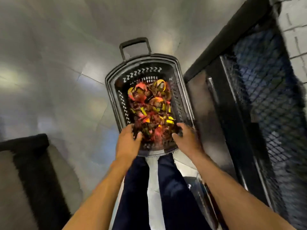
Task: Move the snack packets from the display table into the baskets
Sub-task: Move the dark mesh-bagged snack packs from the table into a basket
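Observation:
A black plastic basket [181,90] with a pull handle [134,43] stands on the floor in front of me. It holds a heap of snack packets [149,103] in yellow, pink and brown. My left hand [128,140] and my right hand [186,136] reach over the near end of the basket, one on each side of a blurred bunch of packets [156,131]. The fingers of both hands curl inward around that bunch. Motion blur hides whether the fingers press on the packets or are apart from them.
A black wire-mesh display stand [259,100] runs along the right side, close to the basket. A dark low block [29,156] sits at the lower left. Grey tiled floor [58,63] spreads to the left and beyond the basket. My legs stand just behind the basket.

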